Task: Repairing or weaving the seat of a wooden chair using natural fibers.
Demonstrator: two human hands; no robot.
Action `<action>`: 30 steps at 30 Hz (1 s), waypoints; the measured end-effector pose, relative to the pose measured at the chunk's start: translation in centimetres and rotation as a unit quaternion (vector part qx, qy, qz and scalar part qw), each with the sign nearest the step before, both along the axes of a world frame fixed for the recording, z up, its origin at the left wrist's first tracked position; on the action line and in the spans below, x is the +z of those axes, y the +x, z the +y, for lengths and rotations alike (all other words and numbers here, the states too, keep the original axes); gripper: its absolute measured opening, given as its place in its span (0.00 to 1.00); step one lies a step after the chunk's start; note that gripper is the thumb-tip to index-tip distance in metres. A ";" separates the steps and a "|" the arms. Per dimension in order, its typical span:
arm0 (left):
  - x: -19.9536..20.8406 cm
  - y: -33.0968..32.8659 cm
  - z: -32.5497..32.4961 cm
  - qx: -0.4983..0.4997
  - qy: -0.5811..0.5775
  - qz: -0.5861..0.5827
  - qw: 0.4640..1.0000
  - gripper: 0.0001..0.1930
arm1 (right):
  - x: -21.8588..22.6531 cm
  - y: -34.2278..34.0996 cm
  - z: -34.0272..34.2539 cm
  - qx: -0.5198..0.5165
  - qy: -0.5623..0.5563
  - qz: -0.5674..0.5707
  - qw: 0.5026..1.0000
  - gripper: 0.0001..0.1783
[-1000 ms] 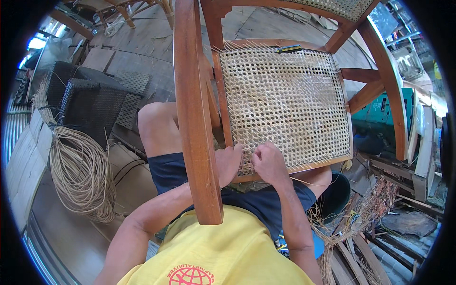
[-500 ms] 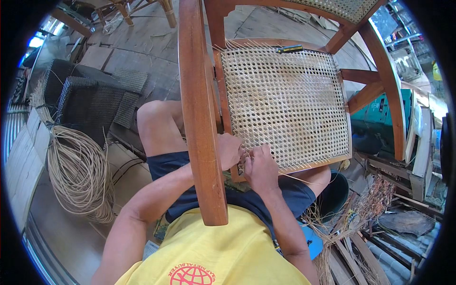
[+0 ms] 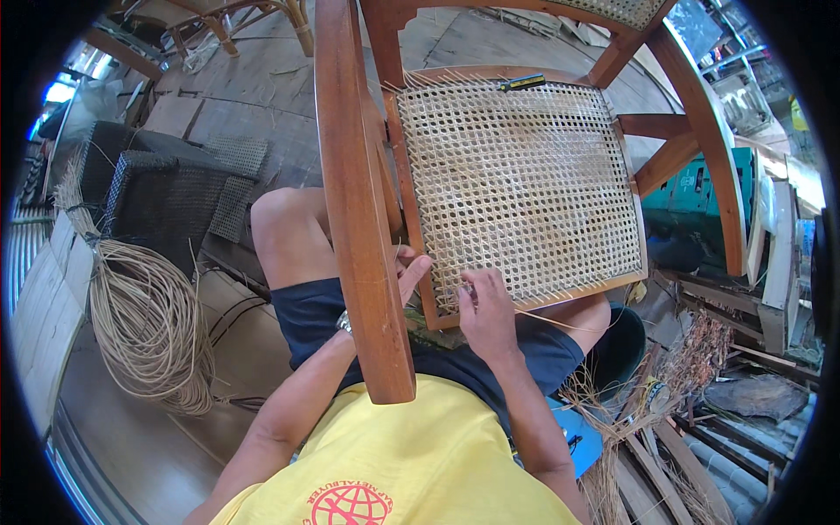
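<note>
Woven cane seat (image 3: 525, 184) sat just right of centre in the frame, set in its brown wooden surround (image 3: 404, 175), with loose ends poking out along the edges. Half a second earlier both hands were bunched together at its lower left corner. Now the left hand (image 3: 409, 269) had pulled away to the left side rail, partly behind the long chair beam (image 3: 354, 201); thumb stuck out, but can't tell if the fingers had hold of anything. Right hand (image 3: 486, 311) stayed at the lower edge, fingers curled on the weave, and I couldn't make out a strand in them. So that corner was uncovered, with only one hand at the weaving. A loose strand (image 3: 560, 324) trailed off to the right.
</note>
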State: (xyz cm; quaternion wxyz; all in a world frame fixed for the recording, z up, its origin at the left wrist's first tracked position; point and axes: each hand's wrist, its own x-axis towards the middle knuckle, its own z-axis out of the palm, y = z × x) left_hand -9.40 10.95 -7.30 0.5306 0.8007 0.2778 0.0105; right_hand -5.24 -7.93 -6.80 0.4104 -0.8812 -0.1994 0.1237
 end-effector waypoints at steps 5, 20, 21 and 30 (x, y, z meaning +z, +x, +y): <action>-0.9 1.1 0.5 -0.083 0.119 -0.106 0.984 0.13 | -1.4 1.4 2.8 0.029 0.014 -0.146 0.989 0.16; 2.4 -0.3 4.0 -0.154 0.185 0.022 0.970 0.11 | -3.4 1.8 3.4 0.068 0.038 -0.200 0.977 0.08; 2.0 -0.7 4.2 -0.154 0.180 0.042 0.971 0.11 | -3.4 1.7 3.4 0.069 0.040 -0.200 0.977 0.08; 2.8 1.0 2.6 -0.250 0.261 -0.015 0.932 0.10 | -2.6 1.4 4.1 0.007 0.018 -0.170 0.985 0.05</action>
